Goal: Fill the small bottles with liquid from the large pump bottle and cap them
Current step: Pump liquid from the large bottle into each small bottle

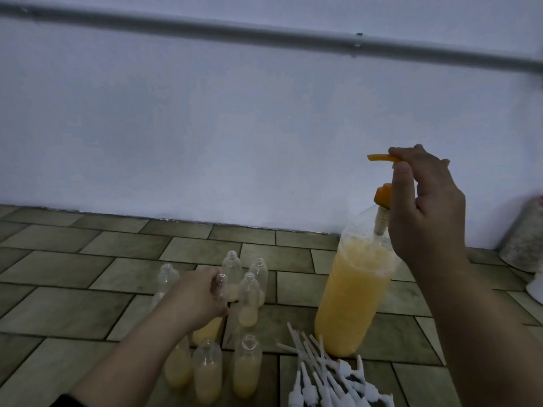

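Note:
A large clear pump bottle (352, 298) of yellow-orange liquid stands on the tiled floor at right. My right hand (426, 207) grips its orange pump head (380, 158), which is raised well above the bottle's collar. Several small clear bottles (248, 298) stand uncapped in a cluster at centre; some hold yellow liquid, others look nearly empty. My left hand (197, 295) is closed around one small bottle (221, 284) in that cluster. White pump caps (323, 374) with long tubes lie in a heap in front of the large bottle.
A pale wall with a grey pipe (264, 33) runs behind the floor tiles. A grey speckled sack or container (523, 239) leans at the far right edge, with something white below it.

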Available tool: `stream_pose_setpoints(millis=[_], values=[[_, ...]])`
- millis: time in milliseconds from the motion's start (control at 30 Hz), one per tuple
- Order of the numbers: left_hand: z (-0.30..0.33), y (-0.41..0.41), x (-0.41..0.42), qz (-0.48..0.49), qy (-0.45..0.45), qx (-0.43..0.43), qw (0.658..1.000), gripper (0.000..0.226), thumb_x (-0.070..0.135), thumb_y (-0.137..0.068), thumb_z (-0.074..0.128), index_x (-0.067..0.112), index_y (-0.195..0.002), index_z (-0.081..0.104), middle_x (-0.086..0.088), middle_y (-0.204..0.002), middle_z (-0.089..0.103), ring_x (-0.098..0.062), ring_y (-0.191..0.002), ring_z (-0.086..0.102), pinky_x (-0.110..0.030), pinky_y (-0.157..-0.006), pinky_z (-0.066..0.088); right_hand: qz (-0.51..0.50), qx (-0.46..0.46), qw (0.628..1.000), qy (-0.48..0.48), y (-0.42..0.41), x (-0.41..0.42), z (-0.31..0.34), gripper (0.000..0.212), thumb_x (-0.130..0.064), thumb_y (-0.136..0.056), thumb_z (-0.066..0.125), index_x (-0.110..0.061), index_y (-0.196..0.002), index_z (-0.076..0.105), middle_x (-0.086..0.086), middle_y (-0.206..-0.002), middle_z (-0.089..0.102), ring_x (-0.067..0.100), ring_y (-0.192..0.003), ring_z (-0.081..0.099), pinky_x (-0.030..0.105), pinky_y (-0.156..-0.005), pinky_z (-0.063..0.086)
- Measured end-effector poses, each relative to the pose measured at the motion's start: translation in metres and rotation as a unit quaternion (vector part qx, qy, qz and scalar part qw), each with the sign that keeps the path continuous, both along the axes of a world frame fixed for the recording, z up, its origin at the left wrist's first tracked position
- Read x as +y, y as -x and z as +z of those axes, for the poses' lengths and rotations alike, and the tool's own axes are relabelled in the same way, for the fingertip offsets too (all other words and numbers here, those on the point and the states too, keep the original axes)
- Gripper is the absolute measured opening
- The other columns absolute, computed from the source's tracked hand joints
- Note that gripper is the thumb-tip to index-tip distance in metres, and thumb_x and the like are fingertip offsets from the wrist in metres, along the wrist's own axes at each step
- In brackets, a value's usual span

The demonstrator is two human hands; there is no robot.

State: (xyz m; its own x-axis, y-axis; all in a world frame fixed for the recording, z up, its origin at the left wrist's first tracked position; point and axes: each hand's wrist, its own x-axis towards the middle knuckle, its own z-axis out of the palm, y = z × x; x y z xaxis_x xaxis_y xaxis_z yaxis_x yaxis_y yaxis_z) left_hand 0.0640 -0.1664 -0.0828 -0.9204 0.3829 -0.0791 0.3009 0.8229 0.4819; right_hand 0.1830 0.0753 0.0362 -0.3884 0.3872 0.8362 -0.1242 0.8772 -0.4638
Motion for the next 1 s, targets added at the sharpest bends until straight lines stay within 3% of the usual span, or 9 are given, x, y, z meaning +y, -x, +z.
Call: stream_pose_setpoints(millis=[100, 267, 467, 600, 767, 900, 1000], values=[[-0.0036, 0.0013, -0.0011, -0.005, 0.024, 0.002, 1.0, 0.034, 0.032, -0.069, 0.078, 0.027, -0.09, 0.052, 0.014, -0.086, 0.055, -0.001, -0.076, 0.053, -0.018, -0.057, 0.039, 0.004, 0.0, 1.0, -0.001, -0.0004, -0.0009, 0.0009, 0.038, -0.025, -0.098, 0.034, -0.011, -0.123, 0.059, -0.009, -0.12, 0.053, 0.018, -0.131, 0.041, 0.046, -0.115, 0.022], [-0.0034, 0.0025, 0.002, -0.007, 0.059, 0.009, 0.998, 0.04, 0.032, -0.064, 0.081, 0.03, -0.088, 0.049, 0.015, -0.083, 0.051, -0.006, -0.079, 0.051, -0.021, -0.062, 0.04, 0.004, -0.005, 1.0, -0.003, -0.0011, -0.0009, 0.0025, 0.037, -0.025, -0.098, 0.034, -0.011, -0.123, 0.059, -0.014, -0.118, 0.047, 0.02, -0.132, 0.04, 0.048, -0.114, 0.023], [-0.0035, 0.0019, 0.0029, -0.007, 0.093, 0.001, 0.996, 0.044, 0.028, -0.066, 0.081, 0.032, -0.099, 0.052, 0.012, -0.095, 0.047, -0.006, -0.082, 0.05, -0.019, -0.056, 0.036, 0.005, -0.007, 1.0, -0.002, -0.0014, 0.0004, 0.0017, 0.038, -0.025, -0.098, 0.033, -0.011, -0.123, 0.059, -0.016, -0.119, 0.046, 0.019, -0.134, 0.039, 0.038, -0.117, 0.016], [-0.0037, 0.001, 0.0038, -0.012, 0.107, -0.006, 0.994, 0.047, 0.026, -0.069, 0.08, 0.03, -0.108, 0.054, 0.01, -0.102, 0.051, -0.007, -0.084, 0.049, -0.019, -0.058, 0.036, 0.008, -0.007, 1.0, -0.004, -0.0014, 0.0002, 0.0016, 0.038, -0.025, -0.098, 0.034, -0.011, -0.123, 0.059, -0.016, -0.119, 0.046, 0.019, -0.133, 0.039, 0.046, -0.115, 0.022], [-0.0033, 0.0007, 0.0034, -0.018, 0.098, -0.01, 0.995, 0.045, 0.027, -0.072, 0.078, 0.029, -0.11, 0.054, 0.009, -0.105, 0.05, -0.008, -0.088, 0.05, -0.02, -0.066, 0.04, 0.006, -0.011, 1.0, -0.006, 0.0001, 0.0017, 0.0008, 0.038, -0.026, -0.098, 0.033, -0.012, -0.123, 0.059, -0.015, -0.119, 0.049, 0.017, -0.133, 0.038, 0.036, -0.117, 0.016], [-0.001, 0.0, 0.0022, -0.015, 0.068, -0.011, 0.998, 0.036, 0.03, -0.076, 0.073, 0.028, -0.108, 0.056, 0.009, -0.106, 0.055, -0.007, -0.09, 0.053, -0.021, -0.071, 0.043, 0.003, -0.011, 1.0, -0.002, 0.0008, 0.0026, 0.0, 0.038, -0.026, -0.098, 0.033, -0.012, -0.122, 0.059, 0.001, -0.126, 0.058, 0.018, -0.13, 0.042, 0.019, -0.114, 0.009], [0.003, 0.0032, -0.0007, -0.004, 0.034, 0.002, 0.999, 0.03, 0.039, -0.08, 0.068, 0.027, -0.106, 0.057, 0.009, -0.106, 0.06, -0.007, -0.092, 0.056, -0.023, -0.078, 0.047, 0.004, -0.014, 1.0, -0.002, 0.0018, 0.0027, 0.0003, 0.038, -0.026, -0.098, 0.033, -0.012, -0.122, 0.059, -0.01, -0.123, 0.053, 0.018, -0.131, 0.042, 0.021, -0.115, 0.009]])
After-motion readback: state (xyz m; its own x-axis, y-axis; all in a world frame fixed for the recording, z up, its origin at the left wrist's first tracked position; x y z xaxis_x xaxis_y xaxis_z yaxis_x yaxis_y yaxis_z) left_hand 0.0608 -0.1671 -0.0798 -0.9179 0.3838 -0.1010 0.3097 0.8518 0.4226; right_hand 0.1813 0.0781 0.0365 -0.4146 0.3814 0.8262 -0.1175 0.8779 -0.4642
